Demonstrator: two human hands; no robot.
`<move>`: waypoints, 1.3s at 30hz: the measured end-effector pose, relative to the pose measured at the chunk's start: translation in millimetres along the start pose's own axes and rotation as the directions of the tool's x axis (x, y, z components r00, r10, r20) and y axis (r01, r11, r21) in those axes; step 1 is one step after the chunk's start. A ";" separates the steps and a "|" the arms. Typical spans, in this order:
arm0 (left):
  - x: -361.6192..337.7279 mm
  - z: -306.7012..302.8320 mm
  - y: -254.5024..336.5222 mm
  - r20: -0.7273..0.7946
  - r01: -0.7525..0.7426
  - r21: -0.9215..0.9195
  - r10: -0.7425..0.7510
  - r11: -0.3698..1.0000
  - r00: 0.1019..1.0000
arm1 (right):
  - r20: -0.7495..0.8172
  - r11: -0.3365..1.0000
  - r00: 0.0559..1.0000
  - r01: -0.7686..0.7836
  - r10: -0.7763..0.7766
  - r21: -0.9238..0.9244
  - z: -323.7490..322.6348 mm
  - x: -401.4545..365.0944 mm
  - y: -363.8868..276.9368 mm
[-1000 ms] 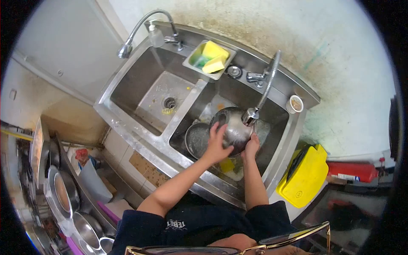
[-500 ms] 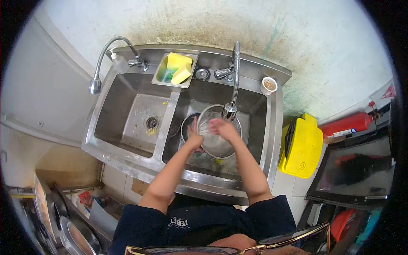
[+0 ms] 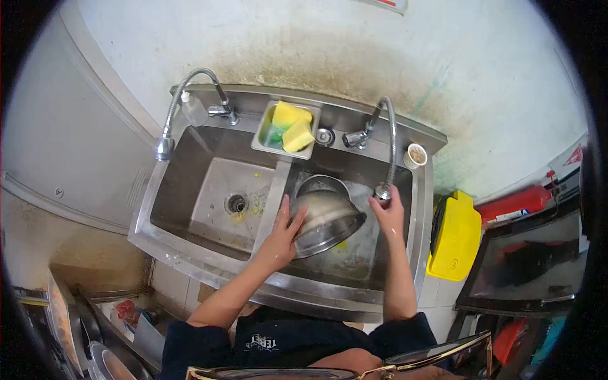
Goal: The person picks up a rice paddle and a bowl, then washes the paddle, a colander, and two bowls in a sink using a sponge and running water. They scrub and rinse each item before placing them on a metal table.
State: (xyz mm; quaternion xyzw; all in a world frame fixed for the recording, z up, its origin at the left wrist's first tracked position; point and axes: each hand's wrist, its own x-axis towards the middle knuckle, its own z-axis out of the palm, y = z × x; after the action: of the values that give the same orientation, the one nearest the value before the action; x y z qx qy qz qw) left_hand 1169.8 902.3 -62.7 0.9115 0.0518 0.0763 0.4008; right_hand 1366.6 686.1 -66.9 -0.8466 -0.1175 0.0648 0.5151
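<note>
A shiny metal mixing bowl [image 3: 326, 225] is tipped on its side over the right sink basin, its rim toward the lower right. My left hand [image 3: 280, 239] grips it from the left, fingers spread along the outside and the thumb hidden. Around the spray head [image 3: 383, 192] of the right flexible faucet, the fingers of my right hand [image 3: 389, 214] are closed. Behind the tipped bowl, a second round metal vessel [image 3: 324, 183] lies in the same basin, partly covered. Whether water is running, I cannot make out.
The left basin [image 3: 221, 183] has yellow scraps by its drain, with another flexible faucet [image 3: 163, 147] above. Yellow sponges [image 3: 297, 135] sit in a metal tray [image 3: 258, 140] on the ledge. A white cup [image 3: 415, 156] stands at the right corner, near a yellow bin [image 3: 457, 237].
The bowl has gone from facing up under the faucet to tipped on its side. My right hand has left its inside and taken hold of the spray head, now farther right.
</note>
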 end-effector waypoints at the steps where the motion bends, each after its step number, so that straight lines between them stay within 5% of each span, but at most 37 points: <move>1: -6.5 -16.6 9.1 -0.010 -0.049 0.043 0.049 0.998 0.999 | -0.042 0.998 0.997 0.061 -0.060 0.012 -5.3 2.1 4.8; 4: -23.9 -47.9 10.5 -0.034 -0.009 -0.005 0.009 1.000 0.999 | -0.197 0.963 0.943 0.265 -0.270 -0.050 -4.5 3.5 6.3; 6: -34.7 -60.3 -2.8 -0.121 0.036 -0.122 -0.051 0.992 0.991 | -0.365 0.808 0.791 0.256 -0.490 -0.531 1.9 -9.0 -18.9; 8: -47.8 -68.3 -24.8 -0.199 0.064 -0.238 -0.113 0.969 0.973 | -0.465 0.830 0.720 0.284 -0.515 -0.480 27.2 -20.2 -50.6; 11: -55.7 -73.5 -50.5 -0.129 0.220 -0.499 -0.323 0.838 0.938 | -0.178 0.723 0.715 0.599 -0.676 -0.343 73.6 -6.2 -100.3; 12: -56.2 -82.3 -44.5 0.045 0.432 -0.658 -0.540 0.617 0.840 | -0.037 0.695 0.713 0.670 -0.701 -0.258 97.1 15.6 -124.3; 13: -57.1 -87.6 -42.6 0.256 0.593 -0.738 -0.680 0.322 0.688 | 0.087 0.707 0.737 0.670 -0.671 -0.227 118.8 35.1 -145.7; 14: -58.6 -84.0 -51.2 0.255 0.591 -0.740 -0.678 0.322 0.689 | 0.270 0.731 0.795 0.605 -0.543 -0.314 140.3 56.9 -157.6; 16: -64.6 -68.6 -77.0 0.215 0.567 -0.770 -0.719 0.291 0.661 | 0.589 0.474 0.803 0.555 -0.091 -0.683 189.5 107.8 -156.8; 20: -65.3 -57.2 -92.3 -0.075 0.377 -0.771 -0.661 0.513 0.746 | 0.719 0.434 0.693 0.632 0.054 -0.642 244.1 168.1 -127.2; 23: -65.2 -52.2 -97.1 -0.147 0.191 -0.841 -0.554 0.507 0.820 | 0.710 0.404 0.703 0.660 -0.036 -0.633 256.3 183.8 -107.5; 25: -64.6 -49.3 -97.5 -0.123 0.089 -0.947 -0.603 0.309 0.788 | 0.720 0.408 0.694 0.650 0.026 -0.641 257.0 195.2 -111.1; 29: -56.9 -56.9 -85.3 -0.188 -0.049 -0.969 -0.596 0.242 0.781 | 0.442 0.538 0.889 0.434 -0.122 -0.723 215.5 162.8 -184.4; 34: -53.2 -57.6 -86.8 -0.254 -0.055 -0.939 -0.579 0.338 0.775 | 0.396 0.739 0.802 0.581 -0.448 -0.341 166.8 41.7 -194.7; 39: -48.1 -43.1 -76.1 -0.214 -0.063 -0.967 -0.648 0.249 0.731 | 0.112 0.850 0.846 0.527 -0.522 -0.018 239.3 -51.6 -119.4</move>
State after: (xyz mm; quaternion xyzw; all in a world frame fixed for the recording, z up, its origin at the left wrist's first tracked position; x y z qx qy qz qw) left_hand 1112.2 977.2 -94.9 0.3977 0.2998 0.2849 0.8190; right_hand 1245.9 930.2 -71.8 -0.7900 -0.3722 -0.0377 0.4858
